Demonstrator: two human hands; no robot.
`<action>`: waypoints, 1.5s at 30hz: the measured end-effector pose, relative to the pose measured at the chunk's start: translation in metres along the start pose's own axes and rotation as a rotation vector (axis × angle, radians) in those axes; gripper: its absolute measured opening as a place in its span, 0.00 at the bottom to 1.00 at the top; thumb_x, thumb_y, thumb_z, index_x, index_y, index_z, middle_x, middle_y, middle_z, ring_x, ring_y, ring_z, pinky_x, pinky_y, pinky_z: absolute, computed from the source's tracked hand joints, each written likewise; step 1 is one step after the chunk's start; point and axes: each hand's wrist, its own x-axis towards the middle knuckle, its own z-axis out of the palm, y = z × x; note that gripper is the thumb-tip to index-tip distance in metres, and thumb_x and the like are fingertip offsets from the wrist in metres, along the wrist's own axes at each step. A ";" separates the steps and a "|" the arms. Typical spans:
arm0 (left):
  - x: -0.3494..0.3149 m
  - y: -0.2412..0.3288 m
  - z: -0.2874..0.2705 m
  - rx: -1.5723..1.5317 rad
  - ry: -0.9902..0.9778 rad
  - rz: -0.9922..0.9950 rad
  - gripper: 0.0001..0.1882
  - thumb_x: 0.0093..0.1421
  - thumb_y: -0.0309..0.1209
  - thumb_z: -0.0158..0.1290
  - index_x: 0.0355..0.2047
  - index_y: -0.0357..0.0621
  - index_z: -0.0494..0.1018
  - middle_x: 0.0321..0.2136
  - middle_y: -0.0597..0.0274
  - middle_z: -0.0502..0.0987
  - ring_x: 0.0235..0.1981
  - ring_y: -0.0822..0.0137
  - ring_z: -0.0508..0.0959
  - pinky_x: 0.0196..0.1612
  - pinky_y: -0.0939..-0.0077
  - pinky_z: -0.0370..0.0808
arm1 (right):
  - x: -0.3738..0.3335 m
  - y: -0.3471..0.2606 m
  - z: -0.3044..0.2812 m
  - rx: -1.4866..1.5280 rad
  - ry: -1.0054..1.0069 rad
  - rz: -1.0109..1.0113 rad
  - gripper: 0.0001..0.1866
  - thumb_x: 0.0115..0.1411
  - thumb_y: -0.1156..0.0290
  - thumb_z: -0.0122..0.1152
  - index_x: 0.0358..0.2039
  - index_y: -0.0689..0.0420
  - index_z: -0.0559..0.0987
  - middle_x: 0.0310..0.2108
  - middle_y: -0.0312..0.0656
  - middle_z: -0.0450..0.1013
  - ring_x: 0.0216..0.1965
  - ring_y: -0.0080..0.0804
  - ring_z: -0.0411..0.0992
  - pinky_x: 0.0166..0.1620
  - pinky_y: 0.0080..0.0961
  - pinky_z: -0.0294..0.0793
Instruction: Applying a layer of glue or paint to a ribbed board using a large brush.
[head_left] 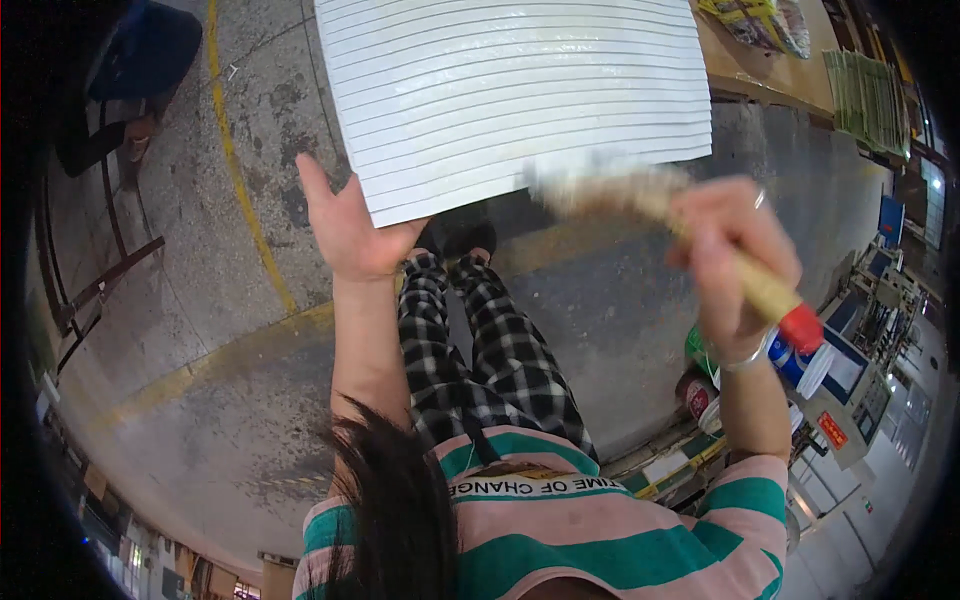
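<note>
A fanned stack of white sheets (520, 90) spreads across the top, its overlapped edges making thin dark lines and its surface partly shiny. My left hand (362, 232) supports the near left corner from below; one or two digits stick out to the left and the rest are hidden under the sheets. In my right hand (735, 250) is a paintbrush (655, 190) with a pale wooden handle and a red end. Its bristles are smeared by motion, close to the near edge of the stack. Whether they touch the sheets I cannot tell.
A wooden tabletop (760, 75) with a plastic-wrapped bundle (765, 22) lies at upper right, beside a greenish stack (868, 100). Buckets (697, 392) and machinery (875, 300) stand to the right. A person (140, 60) is at far left near a metal frame (110, 285).
</note>
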 end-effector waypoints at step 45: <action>0.026 -0.078 -0.107 -0.264 0.266 -0.146 0.28 0.60 0.53 0.40 0.53 0.49 0.66 0.51 0.59 0.70 0.51 0.55 0.71 0.52 0.50 0.69 | 0.161 0.089 -0.042 0.224 0.036 -0.026 0.06 0.55 0.73 0.57 0.25 0.63 0.75 0.21 0.37 0.72 0.22 0.19 0.71 0.26 0.16 0.71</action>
